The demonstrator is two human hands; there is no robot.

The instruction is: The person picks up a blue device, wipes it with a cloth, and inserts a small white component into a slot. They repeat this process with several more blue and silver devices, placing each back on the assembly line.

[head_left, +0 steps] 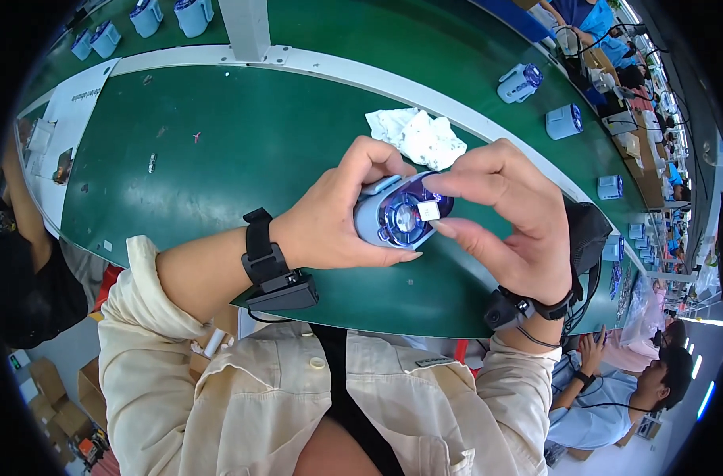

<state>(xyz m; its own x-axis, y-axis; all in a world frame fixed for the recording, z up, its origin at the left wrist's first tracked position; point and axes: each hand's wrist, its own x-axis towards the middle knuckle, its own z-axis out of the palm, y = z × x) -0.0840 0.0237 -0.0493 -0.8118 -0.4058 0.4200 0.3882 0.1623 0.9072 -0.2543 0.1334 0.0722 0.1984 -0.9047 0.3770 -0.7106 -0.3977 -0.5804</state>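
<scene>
Cream shirt cloth [270,389], with its sleeves rolled up, fills the lower foreground. Black wrist straps, the left one [260,242] carrying a small box-like unit, circle both wrists. Above the worktop [139,206], the left hand [322,214] curls firmly around a blue device [368,226], thumb on the near side and fingers on the far side, its clear purple end facing up toward the camera. The right hand [520,214] is partly open, thumb and index fingertip on either side of a small white square [429,210] at that end; I cannot tell whether they grip it. Just beyond the hands lies a crumpled white wipe [421,141]. Farther off, a white rail [338,70] edges the green surface, and similar blue units [520,83] stand past it. Well away to the right, a person in a light blue top [603,404] sits.
</scene>
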